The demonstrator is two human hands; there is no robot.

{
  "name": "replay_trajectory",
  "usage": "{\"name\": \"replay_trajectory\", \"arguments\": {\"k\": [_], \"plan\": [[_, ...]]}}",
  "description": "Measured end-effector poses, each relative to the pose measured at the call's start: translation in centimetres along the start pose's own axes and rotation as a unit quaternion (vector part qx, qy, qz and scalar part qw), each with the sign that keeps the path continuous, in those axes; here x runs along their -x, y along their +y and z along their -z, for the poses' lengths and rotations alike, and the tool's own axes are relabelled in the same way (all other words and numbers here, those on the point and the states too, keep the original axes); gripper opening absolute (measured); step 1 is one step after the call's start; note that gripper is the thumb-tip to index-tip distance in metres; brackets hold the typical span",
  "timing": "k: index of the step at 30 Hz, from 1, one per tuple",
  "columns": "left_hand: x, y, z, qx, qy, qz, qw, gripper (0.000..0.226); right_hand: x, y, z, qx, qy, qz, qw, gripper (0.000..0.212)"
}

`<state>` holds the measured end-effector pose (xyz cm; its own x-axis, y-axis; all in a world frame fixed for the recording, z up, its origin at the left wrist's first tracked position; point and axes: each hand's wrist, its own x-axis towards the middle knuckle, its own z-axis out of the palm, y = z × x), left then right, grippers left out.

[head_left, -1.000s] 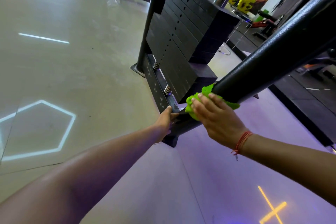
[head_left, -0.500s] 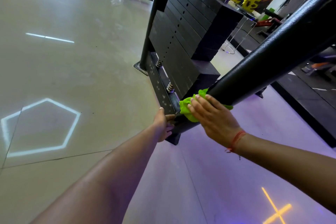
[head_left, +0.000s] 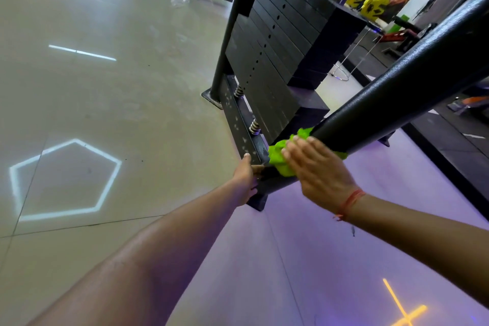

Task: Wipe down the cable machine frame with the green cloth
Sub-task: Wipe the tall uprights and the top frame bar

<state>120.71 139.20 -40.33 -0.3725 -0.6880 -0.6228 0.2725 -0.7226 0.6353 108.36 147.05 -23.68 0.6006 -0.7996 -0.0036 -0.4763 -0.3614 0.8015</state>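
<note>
A: Right hand?
B: Pressing the green cloth onto the black frame tube, fingers fairly straight, laid over the cloth; blurred, curl hard to judge.
A: Cloth where?
B: Bunched low on the tube, just above the base bar.
A: Left hand?
B: Gripping the base bar's end, thumb on top, fingers curling under.
A: Around it?
B: Weight stack sitting behind, on springs. Lit pentagon glowing on the floor.
</note>
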Motion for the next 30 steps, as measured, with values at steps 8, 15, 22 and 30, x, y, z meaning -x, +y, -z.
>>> {"name": "replay_trajectory", "arguments": {"k": [8,15,22,30], "plan": [[-3.6,-0.7,-2.1,-0.086,0.039,-0.167,0.981,0.094,-1.3,1.1,3.8,0.033,-0.108,-0.019,0.993,0.047],[7.3,4.4,-5.2,-0.078,-0.007,-0.262,0.962,0.063,-2.6,8.6,8.7,-0.034,-0.081,-0.063,0.994,0.043],[8.7,8.7,-8.9,-0.088,-0.071,-0.302,0.946,0.075,-1.9,10.2,10.0,0.029,-0.076,-0.033,0.996,0.042],[12.0,11.8,-9.8,-0.082,-0.150,-0.265,0.949,0.082,-2.1,19.3,16.9,0.099,-0.043,-0.151,0.983,0.029]]}}
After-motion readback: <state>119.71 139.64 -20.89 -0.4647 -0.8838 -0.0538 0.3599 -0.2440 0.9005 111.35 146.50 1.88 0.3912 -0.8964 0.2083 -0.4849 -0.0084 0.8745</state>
